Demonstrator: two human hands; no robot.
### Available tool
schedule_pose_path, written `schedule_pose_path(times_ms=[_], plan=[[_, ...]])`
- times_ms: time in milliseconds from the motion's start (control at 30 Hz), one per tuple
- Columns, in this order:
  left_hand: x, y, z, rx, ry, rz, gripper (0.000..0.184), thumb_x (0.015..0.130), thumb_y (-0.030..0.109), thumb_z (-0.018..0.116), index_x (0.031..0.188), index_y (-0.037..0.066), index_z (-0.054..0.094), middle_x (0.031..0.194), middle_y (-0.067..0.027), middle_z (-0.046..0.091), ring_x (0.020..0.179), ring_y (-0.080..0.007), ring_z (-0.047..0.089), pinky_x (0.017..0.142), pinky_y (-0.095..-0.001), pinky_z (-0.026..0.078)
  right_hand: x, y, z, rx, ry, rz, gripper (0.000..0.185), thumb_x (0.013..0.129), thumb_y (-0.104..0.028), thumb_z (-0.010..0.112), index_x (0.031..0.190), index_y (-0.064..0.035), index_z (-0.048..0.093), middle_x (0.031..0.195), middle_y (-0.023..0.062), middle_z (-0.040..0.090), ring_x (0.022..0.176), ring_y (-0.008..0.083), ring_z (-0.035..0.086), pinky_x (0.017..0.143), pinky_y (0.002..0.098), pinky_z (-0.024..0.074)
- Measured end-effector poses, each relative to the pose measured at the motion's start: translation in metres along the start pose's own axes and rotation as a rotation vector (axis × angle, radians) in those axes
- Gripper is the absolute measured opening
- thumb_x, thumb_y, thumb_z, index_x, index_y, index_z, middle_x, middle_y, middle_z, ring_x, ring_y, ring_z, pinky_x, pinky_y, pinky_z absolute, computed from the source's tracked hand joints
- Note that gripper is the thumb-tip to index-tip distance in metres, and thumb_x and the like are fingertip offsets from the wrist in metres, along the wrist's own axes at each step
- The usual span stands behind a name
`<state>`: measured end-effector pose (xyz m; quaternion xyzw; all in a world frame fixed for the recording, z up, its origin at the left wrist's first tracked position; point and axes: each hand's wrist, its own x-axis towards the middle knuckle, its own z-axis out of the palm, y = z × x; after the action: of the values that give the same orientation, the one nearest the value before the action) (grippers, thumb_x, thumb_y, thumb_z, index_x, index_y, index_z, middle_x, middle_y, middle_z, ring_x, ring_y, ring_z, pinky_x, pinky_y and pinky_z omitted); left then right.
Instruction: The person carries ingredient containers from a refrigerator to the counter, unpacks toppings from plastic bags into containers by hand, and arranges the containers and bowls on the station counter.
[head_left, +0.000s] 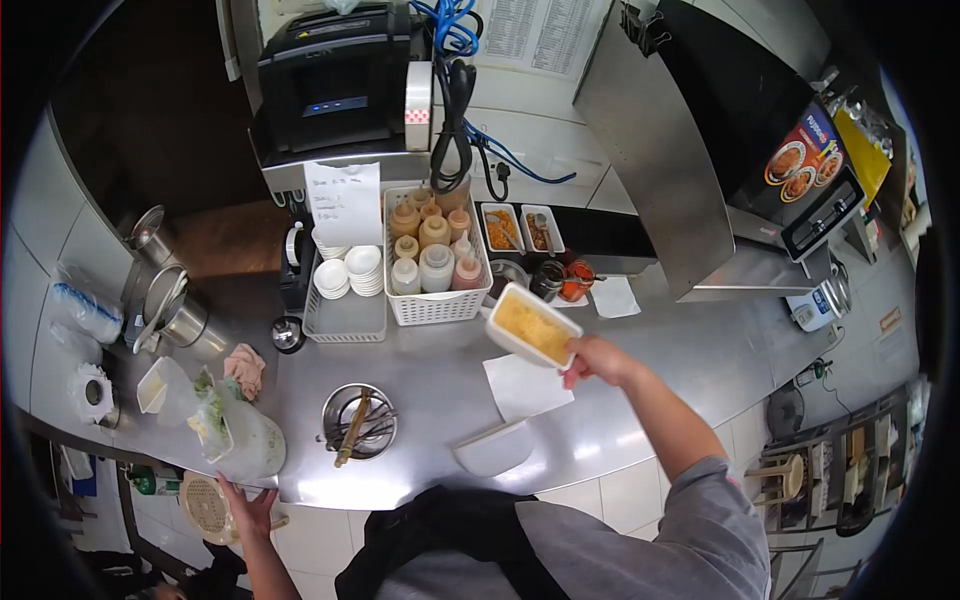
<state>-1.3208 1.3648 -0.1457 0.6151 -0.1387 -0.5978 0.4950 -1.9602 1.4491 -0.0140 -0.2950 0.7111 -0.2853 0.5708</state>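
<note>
My right hand (602,362) is closed on the near corner of a white rectangular container (497,337), tilted above the counter. Inside it is a yellow, grated-looking food (533,330). At the counter's front left edge is my left hand (252,508), with its fingers apart and nothing held. It lies just below a clear plastic tub (258,445) with green leaves (207,405) at its mouth; whether it touches the tub I cannot tell. Under the right hand's container lies a white paper sheet (528,388), and nearer me a white scraper-like flat piece (497,449).
A metal bowl (330,400) holds a whisk and a wooden-handled tool. Behind stand a white basket (440,308) of squeeze bottles, small white dishes (364,268) and two food trays (541,228). A steel hood-like unit (660,150) overhangs the right side. A pink cloth (244,370) lies left.
</note>
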Motion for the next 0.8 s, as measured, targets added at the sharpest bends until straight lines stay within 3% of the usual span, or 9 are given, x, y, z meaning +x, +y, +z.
schedule_pose_path(times_ms=[67, 133, 200, 267, 333, 433, 500, 633, 800], plan=[[-0.007, -0.01, -0.009, -0.026, 0.032, 0.106, 0.101, 0.074, 0.076, 0.051, 0.148, 0.032, -0.001, 0.155, -0.0056, -0.004, 0.135, -0.0524, 0.01, 0.103, -0.0583, 0.031, -0.006, -0.007, -0.042, -0.012, 0.043, 0.031, 0.034, 0.088, -0.028, 0.04, 0.084, -0.0018, 0.06, 0.068, 0.0126, 0.066, 0.059, 0.0184, 0.065, 0.055, 0.027, 0.0404], [-0.003, -0.031, -0.027, -0.02, 0.133, 0.114, 0.095, 0.077, 0.074, 0.049, 0.148, 0.033, 0.002, 0.155, -0.0052, -0.002, 0.135, -0.0501, 0.014, 0.101, -0.0587, 0.032, -0.012, -0.017, -0.078, -0.032, 0.12, 0.061, 0.04, 0.09, -0.033, 0.036, 0.079, -0.0031, 0.061, 0.066, 0.0122, 0.066, 0.058, 0.0176, 0.064, 0.053, 0.027, 0.0394], [-0.003, -0.054, -0.049, 0.058, 0.359, 0.159, 0.091, 0.079, 0.071, 0.049, 0.148, 0.033, 0.004, 0.155, -0.0051, 0.002, 0.135, -0.0472, 0.019, 0.099, -0.0582, 0.034, -0.008, -0.02, -0.116, 0.028, 0.218, 0.078, 0.038, 0.089, -0.033, 0.038, 0.076, -0.0041, 0.06, 0.067, 0.0116, 0.066, 0.056, 0.0194, 0.063, 0.051, 0.0266, 0.0391], [-0.016, -0.078, -0.069, 0.022, 0.444, 0.159, 0.087, 0.08, 0.069, 0.05, 0.148, 0.034, 0.008, 0.155, -0.0053, 0.005, 0.134, -0.0433, 0.023, 0.097, -0.0592, 0.034, 0.0, -0.021, -0.153, 0.173, 0.287, 0.018, 0.03, 0.085, -0.029, 0.043, 0.077, -0.0052, 0.058, 0.06, 0.0079, 0.059, 0.045, 0.0161, 0.053, 0.042, 0.0241, 0.0344], [-0.026, -0.112, -0.113, 0.209, 0.611, 0.13, 0.082, 0.081, 0.066, 0.051, 0.147, 0.035, 0.014, 0.154, -0.0054, 0.007, 0.133, -0.0421, 0.024, 0.093, -0.0602, 0.038, 0.018, -0.029, -0.174, 0.185, 0.334, 0.056, 0.029, 0.085, -0.029, 0.043, 0.076, -0.0055, 0.058, 0.06, 0.007, 0.058, 0.044, 0.0153, 0.051, 0.041, 0.0239, 0.0334], [-0.052, -0.154, -0.166, 0.665, 1.043, 0.031, 0.072, 0.083, 0.061, 0.053, 0.144, 0.037, 0.024, 0.152, -0.0115, 0.008, 0.132, -0.0406, 0.026, 0.084, -0.0617, 0.045, 0.049, -0.043, -0.192, 0.244, 0.516, 0.159, 0.027, 0.085, -0.028, 0.043, 0.076, -0.0067, 0.058, 0.06, 0.0043, 0.056, 0.042, 0.0129, 0.045, 0.04, 0.0232, 0.0303], [-0.081, -0.178, -0.197, 0.752, 1.132, 0.11, 0.076, 0.083, 0.055, 0.058, 0.145, 0.032, 0.021, 0.152, -0.0134, 0.013, 0.13, -0.0382, 0.03, 0.086, -0.061, 0.044, 0.072, -0.046, -0.199, 0.251, 0.563, 0.187, 0.027, 0.084, -0.027, 0.043, 0.076, -0.007, 0.058, 0.06, 0.0035, 0.056, 0.041, 0.0121, 0.043, 0.039, 0.023, 0.0293], [-0.141, -0.211, -0.274, 1.797, 1.162, -0.188, 0.092, 0.082, 0.042, 0.066, 0.149, 0.023, 0.006, 0.154, -0.0115, 0.011, 0.116, -0.0365, 0.05, 0.093, -0.0565, 0.041, 0.132, -0.028, -0.214, 0.453, 0.543, 0.119, 0.028, 0.086, -0.029, 0.044, 0.077, -0.0075, 0.058, 0.06, 0.0001, 0.056, 0.041, 0.0074, 0.037, 0.038, 0.0217, 0.0233], [-0.176, -0.222, -0.276, 1.276, 1.526, -0.199, 0.083, 0.081, 0.048, 0.065, 0.146, 0.028, 0.018, 0.148, -0.016, 0.019, 0.12, -0.0393, 0.043, 0.096, -0.0547, 0.038, 0.167, -0.022, -0.22, 0.531, 0.508, 0.134, 0.031, 0.089, -0.033, 0.044, 0.079, -0.0073, 0.058, 0.059, -0.0012, 0.055, 0.039, 0.0051, 0.035, 0.037, 0.0207, 0.0204]])
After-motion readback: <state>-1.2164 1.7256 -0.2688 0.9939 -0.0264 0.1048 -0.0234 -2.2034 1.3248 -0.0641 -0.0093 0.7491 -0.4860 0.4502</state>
